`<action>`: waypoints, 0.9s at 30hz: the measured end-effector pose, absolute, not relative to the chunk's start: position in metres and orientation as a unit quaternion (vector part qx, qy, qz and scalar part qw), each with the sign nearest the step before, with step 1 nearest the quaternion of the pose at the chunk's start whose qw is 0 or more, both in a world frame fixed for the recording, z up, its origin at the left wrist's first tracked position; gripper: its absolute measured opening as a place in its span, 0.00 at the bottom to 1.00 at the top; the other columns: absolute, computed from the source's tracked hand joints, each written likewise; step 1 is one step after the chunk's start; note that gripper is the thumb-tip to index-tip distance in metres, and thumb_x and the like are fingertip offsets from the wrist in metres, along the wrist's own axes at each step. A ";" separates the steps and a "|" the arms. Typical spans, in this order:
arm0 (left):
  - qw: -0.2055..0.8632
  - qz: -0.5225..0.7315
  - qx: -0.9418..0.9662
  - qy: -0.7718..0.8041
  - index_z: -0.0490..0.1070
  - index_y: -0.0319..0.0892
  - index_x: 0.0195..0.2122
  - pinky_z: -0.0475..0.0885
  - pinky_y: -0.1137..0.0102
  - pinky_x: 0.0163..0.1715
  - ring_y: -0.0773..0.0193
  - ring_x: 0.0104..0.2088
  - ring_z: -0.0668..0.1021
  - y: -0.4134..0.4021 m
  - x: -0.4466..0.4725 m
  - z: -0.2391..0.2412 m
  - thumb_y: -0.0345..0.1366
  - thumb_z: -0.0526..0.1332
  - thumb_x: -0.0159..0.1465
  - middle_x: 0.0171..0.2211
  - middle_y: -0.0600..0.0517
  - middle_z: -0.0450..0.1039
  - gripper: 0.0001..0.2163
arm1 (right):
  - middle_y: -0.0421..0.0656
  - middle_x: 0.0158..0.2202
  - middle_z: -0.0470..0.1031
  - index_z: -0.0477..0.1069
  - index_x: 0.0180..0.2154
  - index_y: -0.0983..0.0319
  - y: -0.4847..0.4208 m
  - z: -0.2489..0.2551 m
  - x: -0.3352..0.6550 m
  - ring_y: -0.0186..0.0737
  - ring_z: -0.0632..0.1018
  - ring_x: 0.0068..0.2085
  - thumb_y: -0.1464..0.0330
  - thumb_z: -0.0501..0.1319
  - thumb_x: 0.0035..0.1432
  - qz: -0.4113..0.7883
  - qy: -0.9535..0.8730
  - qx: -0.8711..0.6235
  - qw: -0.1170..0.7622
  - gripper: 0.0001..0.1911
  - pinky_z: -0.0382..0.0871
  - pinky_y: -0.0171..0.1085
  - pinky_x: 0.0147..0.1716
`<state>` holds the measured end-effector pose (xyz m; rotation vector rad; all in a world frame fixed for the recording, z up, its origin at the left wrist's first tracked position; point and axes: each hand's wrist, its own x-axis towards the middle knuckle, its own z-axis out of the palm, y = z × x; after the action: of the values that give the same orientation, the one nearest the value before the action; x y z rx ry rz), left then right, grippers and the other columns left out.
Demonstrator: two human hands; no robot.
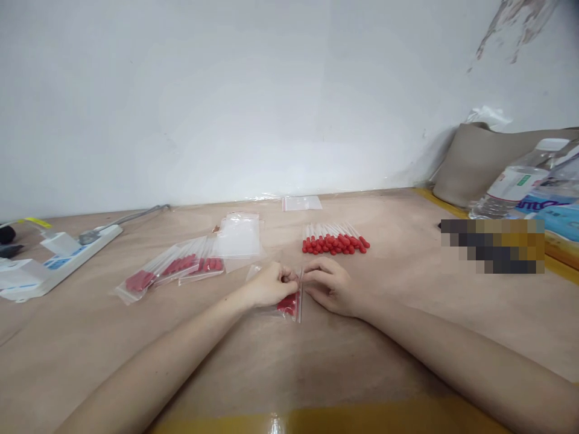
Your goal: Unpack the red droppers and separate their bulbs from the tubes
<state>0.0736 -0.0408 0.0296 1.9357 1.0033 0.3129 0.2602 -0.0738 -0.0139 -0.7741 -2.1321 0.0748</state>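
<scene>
My left hand (274,285) is closed at the mouth end of a clear zip bag (297,310), its thumb and fingers pinching the bag near the seal strip. Inside the bag show red heads, partly covered by my fingers. Across the seal edge, my right hand (332,286) has curved fingers held apart, the fingertips at or just beside the edge; contact is hard to make out. Behind my right hand lies a pile of white sticks with red heads (337,243). To the left are several filled zip bags (181,265) with red-headed sticks in them.
A stack of flat zip bags (238,236) lies behind my left hand, and another flat bag (302,204) is by the wall. A power strip (85,256) with plugs sits at left. On the right are a plastic bottle (509,187), a grey-brown bag (465,163) and a blurred-out item (493,244).
</scene>
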 end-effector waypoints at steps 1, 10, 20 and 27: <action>0.457 0.125 0.783 0.402 0.65 0.37 0.20 0.53 0.77 0.18 0.74 0.18 0.59 -0.042 0.073 0.029 0.37 0.56 0.52 0.16 0.58 0.58 0.08 | 0.43 0.39 0.69 0.68 0.39 0.57 -0.074 -0.015 0.259 0.35 0.70 0.39 0.73 0.56 0.53 0.015 -0.853 -0.295 0.430 0.10 0.65 0.36 0.38; 0.495 0.111 0.762 0.402 0.64 0.37 0.20 0.55 0.77 0.19 0.74 0.19 0.61 -0.041 0.075 0.037 0.42 0.60 0.50 0.17 0.58 0.60 0.13 | 0.41 0.30 0.69 0.70 0.34 0.57 -0.082 -0.003 0.254 0.34 0.68 0.34 0.70 0.53 0.57 -0.107 -0.901 -0.245 0.341 0.07 0.60 0.35 0.33; 0.484 0.087 0.798 0.348 0.63 0.37 0.20 0.53 0.76 0.20 0.74 0.20 0.57 -0.034 0.069 0.035 0.45 0.57 0.55 0.17 0.59 0.56 0.15 | 0.41 0.34 0.72 0.68 0.34 0.59 -0.081 0.001 0.253 0.35 0.69 0.35 0.71 0.53 0.57 -0.154 -0.898 -0.240 0.336 0.06 0.60 0.36 0.35; 0.482 0.078 0.802 0.343 0.62 0.38 0.20 0.52 0.75 0.20 0.73 0.20 0.57 -0.033 0.069 0.035 0.50 0.57 0.54 0.17 0.59 0.55 0.19 | 0.39 0.37 0.73 0.69 0.30 0.58 -0.081 0.001 0.254 0.34 0.69 0.37 0.73 0.53 0.57 -0.212 -0.898 -0.205 0.327 0.08 0.60 0.37 0.38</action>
<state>0.0685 -0.0333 0.0347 1.9558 0.8355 0.1907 0.2539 -0.0814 0.0013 -0.5361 -2.3515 -0.5551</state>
